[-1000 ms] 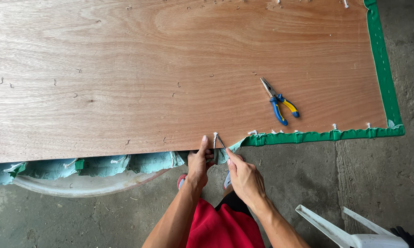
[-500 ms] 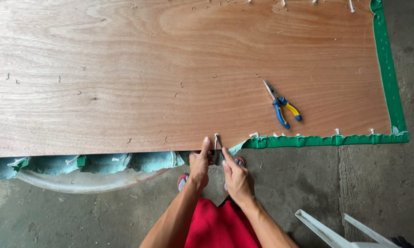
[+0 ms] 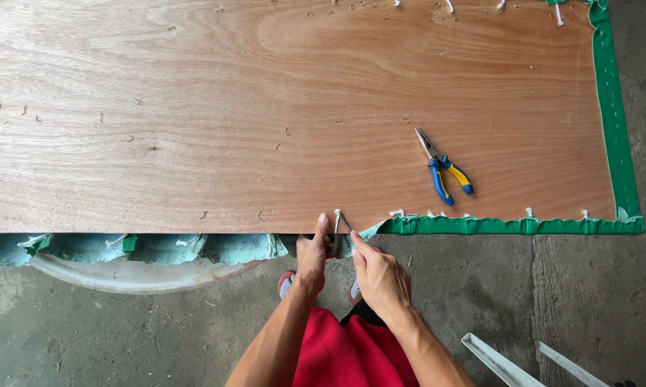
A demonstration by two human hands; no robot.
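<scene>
Both hands meet at the near edge of the large brown plywood sheet [image 3: 280,107], at about six o'clock of the board. The left hand [image 3: 312,258] has its fingers curled around the edge, with the thumb laid up onto the wood; it presses on the board's rim and the bunched cloth under it, though I cannot tell exactly how much of the cloth it grips. The right hand [image 3: 379,276] sits just beside it, at its three o'clock, with the forefinger stretched forward and pinching the loose end of the green fabric strip [image 3: 509,226] where it peels up off the edge. Between the two hands a short white staple-like piece [image 3: 336,217] stands up from the wood.

From that point the green fabric strip runs on toward three o'clock, folded over the near edge and pinned by small white fasteners, then turns the corner and climbs the right side of the board to one o'clock. Toward nine o'clock from the hands, pale teal fabric [image 3: 158,247] hangs loose below the board, not folded over, with a curved whitish rim [image 3: 122,276] under it.

A pair of long-nose pliers with blue and yellow handles [image 3: 443,168] lies on the wood at roughly two o'clock from the hands, well apart from them, jaws pointing away. Small staple marks dot the plywood. The grey concrete floor [image 3: 566,301] lies below, and two pale metal bars [image 3: 523,362] cross at five o'clock.
</scene>
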